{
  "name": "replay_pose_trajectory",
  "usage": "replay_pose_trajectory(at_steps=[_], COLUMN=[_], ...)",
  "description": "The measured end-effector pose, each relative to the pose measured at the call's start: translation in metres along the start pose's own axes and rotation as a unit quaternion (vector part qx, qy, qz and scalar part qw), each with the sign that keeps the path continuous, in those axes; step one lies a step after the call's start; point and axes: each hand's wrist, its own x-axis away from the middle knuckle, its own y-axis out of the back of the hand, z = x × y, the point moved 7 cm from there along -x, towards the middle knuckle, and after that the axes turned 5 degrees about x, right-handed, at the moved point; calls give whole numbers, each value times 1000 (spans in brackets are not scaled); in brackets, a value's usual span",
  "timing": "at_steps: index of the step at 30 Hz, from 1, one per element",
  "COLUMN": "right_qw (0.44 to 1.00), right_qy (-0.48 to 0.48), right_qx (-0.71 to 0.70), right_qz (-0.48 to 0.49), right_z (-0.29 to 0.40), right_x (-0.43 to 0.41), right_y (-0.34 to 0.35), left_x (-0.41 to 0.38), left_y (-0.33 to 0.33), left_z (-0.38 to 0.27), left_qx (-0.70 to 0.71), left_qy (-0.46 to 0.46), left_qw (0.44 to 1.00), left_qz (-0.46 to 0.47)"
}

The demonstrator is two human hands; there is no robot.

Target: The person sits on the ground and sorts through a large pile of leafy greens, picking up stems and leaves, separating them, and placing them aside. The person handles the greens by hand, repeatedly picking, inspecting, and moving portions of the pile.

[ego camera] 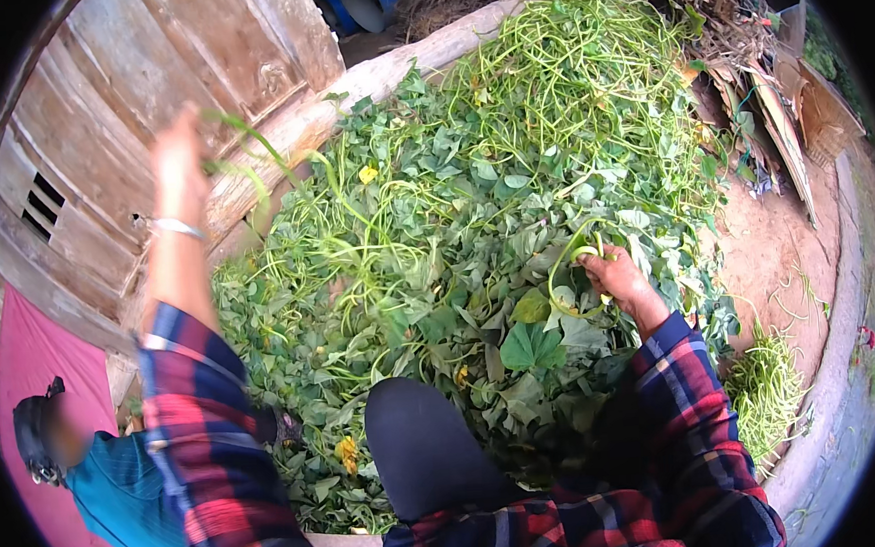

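A broad heap of green vines and leaves [477, 188] spreads before me, with yellow blossoms [368, 174] here and there. My left hand [181, 154] is raised at the upper left, blurred, a bangle at its wrist. Long green stems [260, 145] trail from beside its fingers toward the heap; how its fingers close on them is not clear. My right hand [618, 274], over the right part of the heap, pinches a curled green stem [555, 274] between thumb and fingers. A large green leaf [531, 347] lies below it.
A person in a teal top [120, 496] is at the lower left, beside pink cloth [59, 357]. Wooden door panels [191, 55] and a log [395, 69] border the heap. Dry sticks [692, 10], a split wood piece [782, 132] and a pile of cut stems [764, 392] are at right.
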Motion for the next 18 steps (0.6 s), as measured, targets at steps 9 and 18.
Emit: replay_pose_trajectory(at_steps=[9,18], right_qw=[1000,988], right_qy=[14,99], right_qx=[-14,60], right_qz=[-2,97], right_z=[2,39], right_x=[-8,22], right_y=[-16,-34], left_x=[-3,131], left_y=[13,-66], left_z=[-58,129], left_qx=[53,240], left_qy=[-23,278], left_qw=[998,899], left_qz=[30,239])
